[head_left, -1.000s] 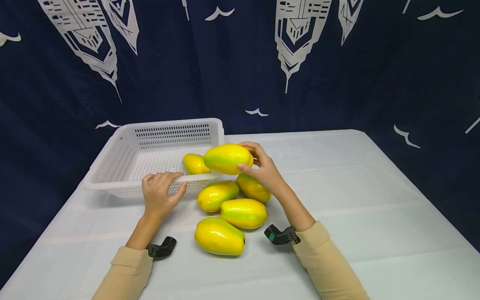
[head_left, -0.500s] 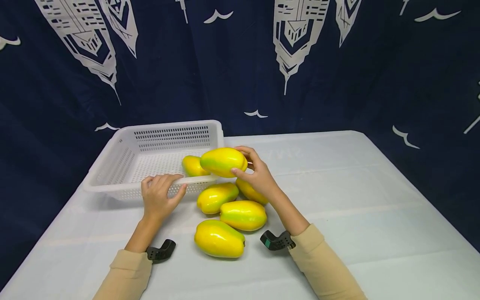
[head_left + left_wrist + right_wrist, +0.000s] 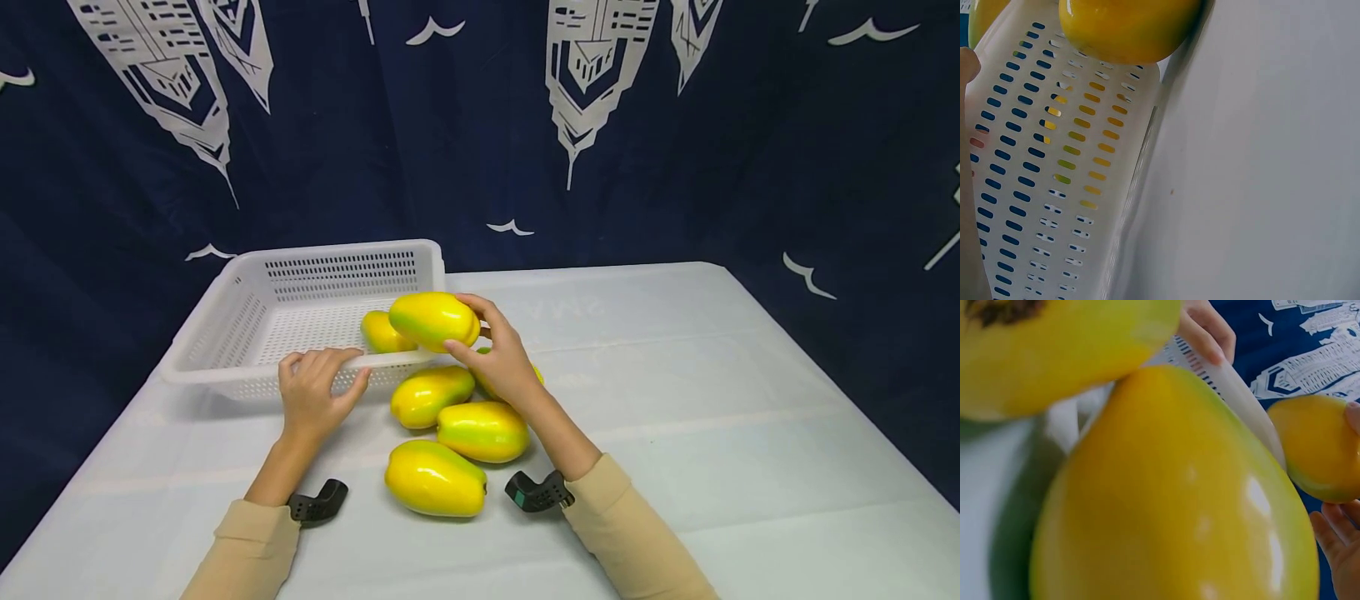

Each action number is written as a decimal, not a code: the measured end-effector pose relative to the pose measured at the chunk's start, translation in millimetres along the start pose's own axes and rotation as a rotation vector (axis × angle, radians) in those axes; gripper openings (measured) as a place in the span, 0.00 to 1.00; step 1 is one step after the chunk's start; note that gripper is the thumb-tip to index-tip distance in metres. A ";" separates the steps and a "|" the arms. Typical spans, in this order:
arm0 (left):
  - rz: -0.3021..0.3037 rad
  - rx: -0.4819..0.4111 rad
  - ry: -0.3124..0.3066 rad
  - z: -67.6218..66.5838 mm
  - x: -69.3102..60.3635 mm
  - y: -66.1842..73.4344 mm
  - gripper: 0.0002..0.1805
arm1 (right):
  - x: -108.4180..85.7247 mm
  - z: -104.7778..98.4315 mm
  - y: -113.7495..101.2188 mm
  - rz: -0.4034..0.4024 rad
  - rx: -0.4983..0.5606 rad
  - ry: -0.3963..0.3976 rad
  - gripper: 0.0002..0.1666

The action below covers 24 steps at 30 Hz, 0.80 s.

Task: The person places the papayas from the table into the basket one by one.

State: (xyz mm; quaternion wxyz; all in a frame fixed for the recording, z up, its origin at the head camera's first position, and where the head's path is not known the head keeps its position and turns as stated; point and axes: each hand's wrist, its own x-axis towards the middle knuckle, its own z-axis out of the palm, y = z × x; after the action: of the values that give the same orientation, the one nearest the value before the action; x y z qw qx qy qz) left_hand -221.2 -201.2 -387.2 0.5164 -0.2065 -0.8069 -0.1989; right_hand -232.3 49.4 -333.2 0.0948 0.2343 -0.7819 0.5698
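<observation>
A yellow-green papaya-like fruit (image 3: 431,320) is gripped at its right end by my right hand (image 3: 498,354), above the near right part of the basket rim. The white perforated basket (image 3: 258,373) has one similar fruit (image 3: 381,332) inside, partly behind the held one. My left hand (image 3: 313,396) holds the basket's near rim, fingers curled over it and thumb outside. In the right wrist view the held fruit (image 3: 1319,447) sits between fingers and thumb beyond the rim, behind a large near fruit (image 3: 1172,500). The left wrist view shows the basket's perforated side (image 3: 1029,156).
Several fruits lie on the white-covered table (image 3: 712,417) in front of the basket: one (image 3: 431,397) near its wall, one (image 3: 483,432) beside that, and one (image 3: 437,479) closest to me. Another is partly behind my right wrist. A dark blue patterned curtain (image 3: 465,125) hangs behind.
My right hand has moved left with its fruit, further over the basket's near right rim. The left hand stays on the rim.
</observation>
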 end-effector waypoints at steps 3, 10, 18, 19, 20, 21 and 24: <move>0.002 0.000 0.000 -0.5 -0.5 -0.2 0.19 | -0.1 7.7 -0.4 -0.016 -0.017 0.014 0.34; 0.012 0.005 0.015 -0.6 1.9 -1.1 0.19 | -1.5 21.3 -4.2 -0.100 -0.105 0.047 0.34; 0.008 0.013 0.001 0.0 1.5 -1.2 0.18 | -2.0 30.1 -3.5 -0.200 -0.296 0.059 0.35; 0.007 0.015 0.000 0.1 1.1 -1.2 0.18 | -2.0 30.9 -3.8 -0.196 -0.307 0.054 0.35; 0.007 0.017 0.000 0.1 0.8 -1.2 0.18 | -1.9 31.7 -4.1 -0.190 -0.314 0.050 0.35; 0.006 0.018 0.000 0.1 0.5 -1.2 0.18 | -1.8 32.4 -4.4 -0.184 -0.317 0.047 0.35; 0.006 0.016 -0.001 0.2 0.4 -0.9 0.18 | -1.8 34.1 -5.1 -0.160 -0.323 0.035 0.35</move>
State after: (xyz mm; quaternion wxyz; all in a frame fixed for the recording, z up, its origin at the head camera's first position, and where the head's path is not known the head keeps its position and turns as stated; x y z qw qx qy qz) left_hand -222.0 -201.8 -386.9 0.5182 -0.2051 -0.8081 -0.1907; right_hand -224.2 16.7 -341.0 0.1898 0.2674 -0.8405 0.4312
